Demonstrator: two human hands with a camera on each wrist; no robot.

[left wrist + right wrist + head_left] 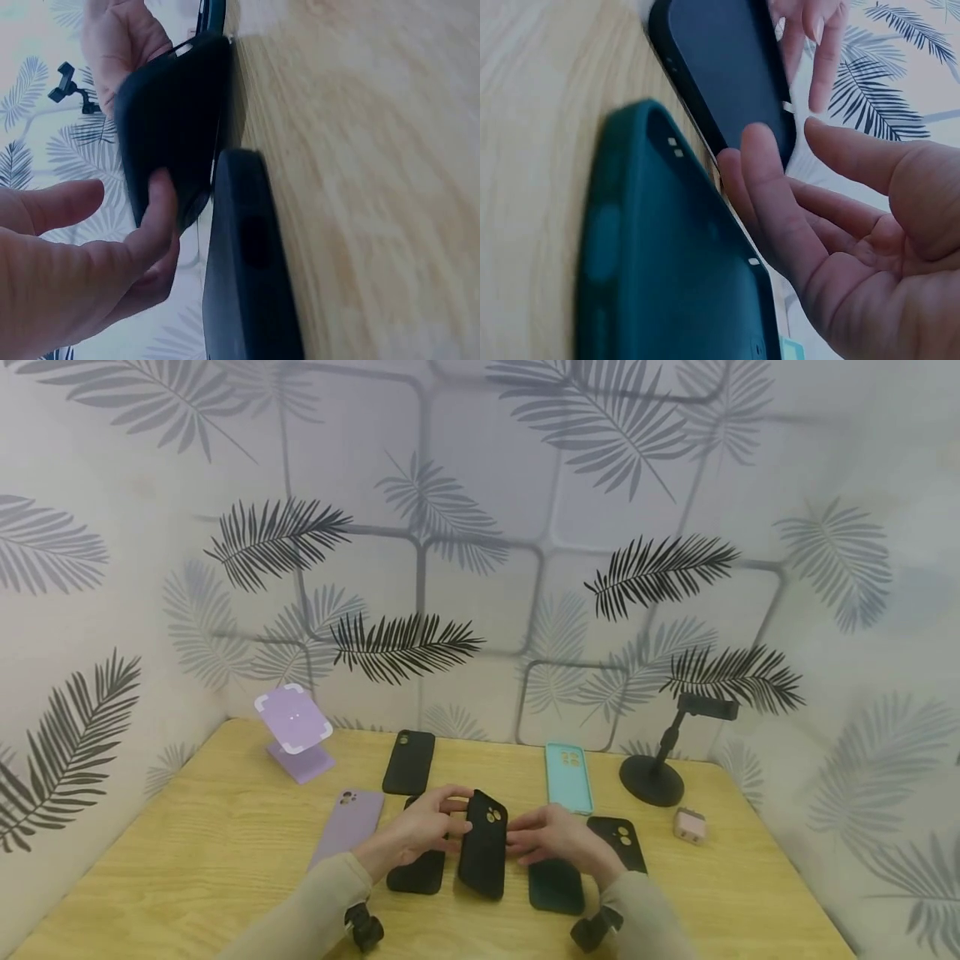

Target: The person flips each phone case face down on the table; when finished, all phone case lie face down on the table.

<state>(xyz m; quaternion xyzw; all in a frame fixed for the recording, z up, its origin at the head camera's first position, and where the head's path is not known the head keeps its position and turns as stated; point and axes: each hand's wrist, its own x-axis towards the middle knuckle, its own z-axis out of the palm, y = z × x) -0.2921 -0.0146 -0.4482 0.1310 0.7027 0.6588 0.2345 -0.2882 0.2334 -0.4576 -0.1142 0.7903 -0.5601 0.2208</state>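
A black phone case [483, 847] stands tilted up from the table between both hands, its camera cutouts near the top. My left hand [423, 822] is at its left side; in the left wrist view a fingertip [160, 184] touches the case and the thumb stays apart. On the other side is my right hand [558, 835]; in the right wrist view its fingertips [759, 139] overlap the lower rim, with the thumb clear of it. Under the left hand lies another black case [420, 875]. A dark green case [557, 889] lies below the right hand, its hollow side up.
A lilac case [352, 818] and a black case [408, 764] lie left. To the right are a turquoise case [566, 777], a black case [626, 843] and a pink charger [690, 827]. A purple stand [296, 727] and a black phone holder [652, 781] stand farther back.
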